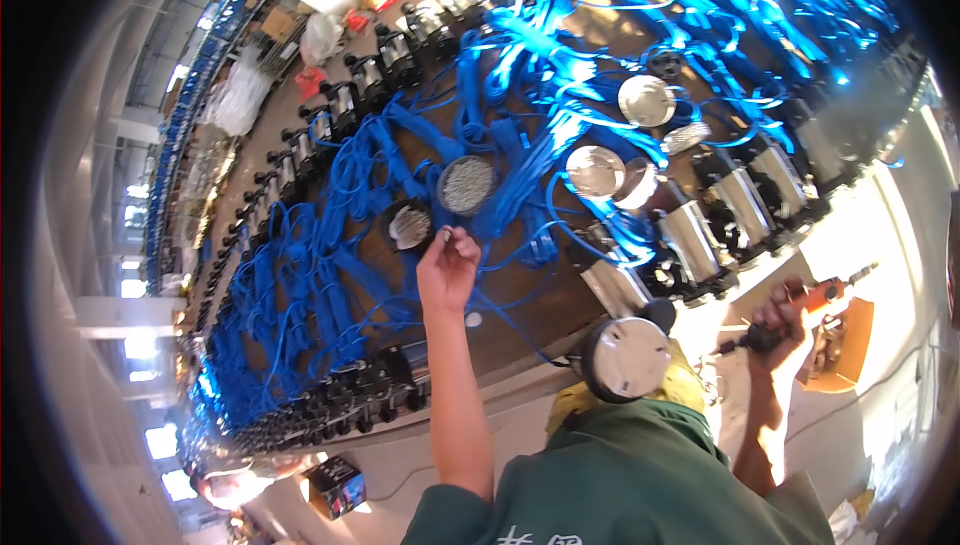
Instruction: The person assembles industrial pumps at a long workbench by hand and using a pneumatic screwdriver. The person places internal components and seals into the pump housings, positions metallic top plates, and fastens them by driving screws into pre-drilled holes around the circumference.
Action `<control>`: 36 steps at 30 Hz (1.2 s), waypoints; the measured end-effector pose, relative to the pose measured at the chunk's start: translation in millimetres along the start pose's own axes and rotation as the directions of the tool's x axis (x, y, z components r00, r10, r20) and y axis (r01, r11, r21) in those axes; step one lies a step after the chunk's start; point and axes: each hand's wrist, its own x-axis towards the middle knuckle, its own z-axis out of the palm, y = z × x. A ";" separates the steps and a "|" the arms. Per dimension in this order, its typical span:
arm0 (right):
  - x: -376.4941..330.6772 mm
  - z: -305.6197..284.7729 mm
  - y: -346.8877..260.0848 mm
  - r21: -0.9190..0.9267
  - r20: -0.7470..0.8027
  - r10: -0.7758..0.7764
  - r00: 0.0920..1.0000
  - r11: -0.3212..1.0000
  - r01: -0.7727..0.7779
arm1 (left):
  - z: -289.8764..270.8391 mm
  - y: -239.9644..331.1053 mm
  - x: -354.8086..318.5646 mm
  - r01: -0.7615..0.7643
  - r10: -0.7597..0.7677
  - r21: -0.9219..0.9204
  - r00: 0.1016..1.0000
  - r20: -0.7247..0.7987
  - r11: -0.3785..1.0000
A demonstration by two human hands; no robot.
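My left hand (450, 267) is raised over the table, thumb and fingertips pinched together; whatever is between them is too small to name. Just beyond its fingers are a dark round bowl (408, 225) of pale small parts and a round container (467, 185) full of small grey pieces. My right hand (782, 330), out to the right beyond the table edge, grips an orange and black power screwdriver (822, 295) with its bit pointing up and right. Close in front of my body, a cylindrical unit (628, 357) shows its round metal end, with a black rim, at the table edge.
Bundles of blue cable (540, 145) cover much of the table. Silver and black cylindrical units (688, 240) line the near edge, others the far edge. Round metal covers (647, 101) lie among the cables. A cardboard box (850, 350) stands at right, a printed box (337, 488) at lower left.
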 end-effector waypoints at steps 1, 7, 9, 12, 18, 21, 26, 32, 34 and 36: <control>-2.0 42.1 -0.8 0.032 0.007 -0.036 0.999 0.999 0.035 | 22.4 -22.4 -19.9 0.044 -0.044 -0.007 0.999 -0.013 0.999; -9.0 161.9 -14.7 -0.033 0.265 -0.146 0.953 0.986 0.161 | 96.9 -101.9 -100.0 0.233 -0.261 0.237 0.961 0.095 0.943; -17.1 178.2 -17.9 0.118 0.366 -0.148 0.919 0.987 0.112 | 113.9 -114.7 -113.1 0.221 -0.265 0.263 0.953 0.145 0.939; -24.3 188.3 -18.9 0.151 0.432 -0.131 0.892 0.986 0.072 | 119.2 -126.4 -124.3 0.207 -0.264 0.263 0.943 0.205 0.942; -28.7 184.2 -17.8 0.154 0.392 -0.110 0.913 0.987 0.053 | 127.6 -136.9 -135.1 0.297 -0.354 0.265 0.913 0.201 0.917; -26.9 181.0 -18.0 0.093 0.342 -0.113 0.933 0.992 0.085 | 136.0 -137.6 -138.2 0.263 -0.342 0.364 0.923 0.173 0.894; -24.6 165.9 -25.0 0.029 0.246 -0.099 0.964 0.995 0.095 | 109.0 -76.3 -88.9 0.179 -0.117 0.474 0.981 -0.157 0.862; -2.5 94.6 -6.1 0.130 0.224 -0.133 0.966 0.986 0.106 | 22.4 50.1 69.9 0.111 0.265 0.813 0.913 -0.311 0.572; -2.0 73.1 -0.3 0.102 0.185 -0.109 0.977 0.991 0.091 | -34.2 98.6 107.3 0.152 0.440 0.953 0.860 -0.258 0.263; -2.4 55.5 -2.6 0.039 0.106 -0.111 0.988 0.993 0.108 | -65.0 129.2 126.3 0.375 0.573 0.754 0.820 0.002 -0.540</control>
